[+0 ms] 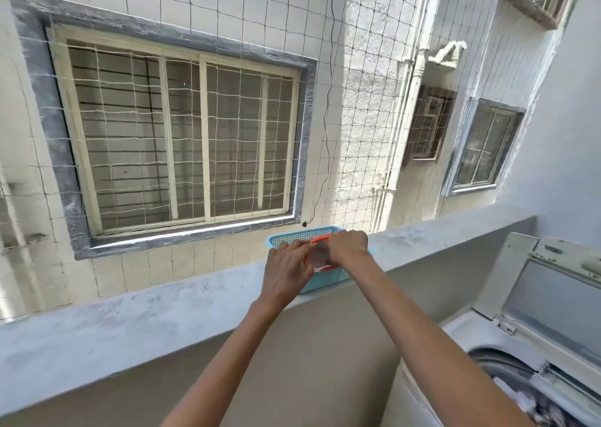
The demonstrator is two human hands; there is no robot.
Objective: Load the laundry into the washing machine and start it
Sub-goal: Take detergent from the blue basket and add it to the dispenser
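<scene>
Laundry (533,400) already sits in the open washing machine (487,335) at your lower right, yet starting remains, since your left hand (286,272) and right hand (346,246) both pinch an orange-edged packet (320,254) over the blue basket (338,275).

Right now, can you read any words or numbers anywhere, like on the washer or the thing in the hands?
No text can be read anywhere in this view.
Washer: no label or number shows on its open lid or body.
Orange-lidded container, held by the left hand and right hand over the blue basket: a white patch shows, too small and blurred to read.
</scene>
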